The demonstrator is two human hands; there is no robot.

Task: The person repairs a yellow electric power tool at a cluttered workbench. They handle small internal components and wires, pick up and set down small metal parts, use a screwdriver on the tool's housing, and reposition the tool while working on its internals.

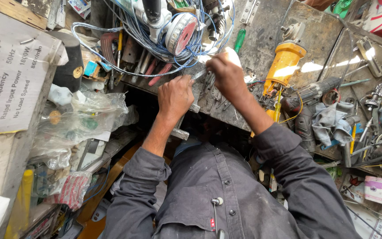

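Between my hands sits a small grey metal part (pixel 198 74), dull and narrow, at the front edge of the grimy dark steel workbench (pixel 261 48). My right hand (pixel 227 75) is curled over its far end, fingers bunched together around it, with something pale showing just above my knuckles that I can't identify. My left hand (pixel 175 96) is closed on the near end, beside a grey metal bracket (pixel 186 119) running down off the bench edge. My knuckles hide most of the part, so its full shape is unclear. A yellow angle grinder (pixel 284 64) lies near my right wrist.
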